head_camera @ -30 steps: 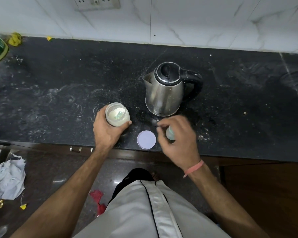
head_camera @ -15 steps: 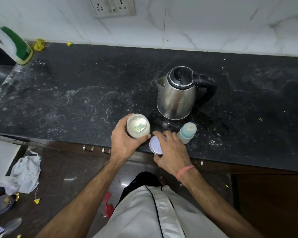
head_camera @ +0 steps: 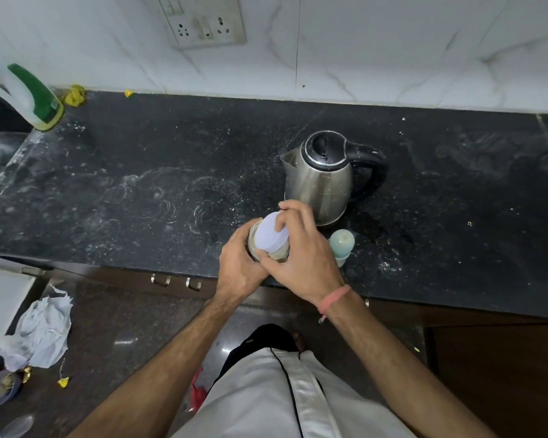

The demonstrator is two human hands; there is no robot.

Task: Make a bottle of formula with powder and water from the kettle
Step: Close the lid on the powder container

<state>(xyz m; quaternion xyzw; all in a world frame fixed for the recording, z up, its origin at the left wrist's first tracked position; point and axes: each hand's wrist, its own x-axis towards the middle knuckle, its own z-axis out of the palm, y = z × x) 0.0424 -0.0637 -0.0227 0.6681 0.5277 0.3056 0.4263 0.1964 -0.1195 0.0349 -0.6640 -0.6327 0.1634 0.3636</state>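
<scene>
We count two hands: left (head_camera: pixel 239 267), right (head_camera: pixel 301 248). One jar (head_camera: pixel 271 252), one lid (head_camera: pixel 271 237) tilted on its mouth. One kettle (head_camera: pixel 318 181). One baby bottle (head_camera: pixel 341 241) just beside the right hand. One spray bottle (head_camera: pixel 29 93) at the counter's (head_camera: pixel 140 191) far left. One socket plate (head_camera: pixel 208 22) on the wall. Two drawer handles (head_camera: pixel 176 281) under the counter edge. One crumpled cloth (head_camera: pixel 43 333) on the floor. One wristband (head_camera: pixel 334 300).
</scene>
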